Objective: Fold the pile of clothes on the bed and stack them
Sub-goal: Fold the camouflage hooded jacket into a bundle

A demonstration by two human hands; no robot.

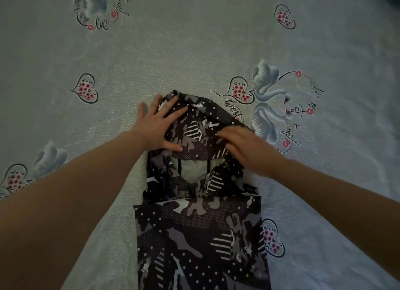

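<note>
The bed (173, 51) filled the whole view, covered by a pale grey-green sheet printed with swans, black-outlined hearts full of pink flowers, and looping script. One dark garment (201, 224) with a black, grey and white camouflage, dot and stripe pattern lay flat on it, running from the centre down to the 6 o'clock edge. Its far end was folded back toward 6 o'clock. A swan print sat just beside that fold at 3 o'clock.

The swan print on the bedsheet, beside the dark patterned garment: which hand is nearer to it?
Right. The right hand rests on the garment edge just beside the swan print; the left hand presses the garment's opposite side.
</note>
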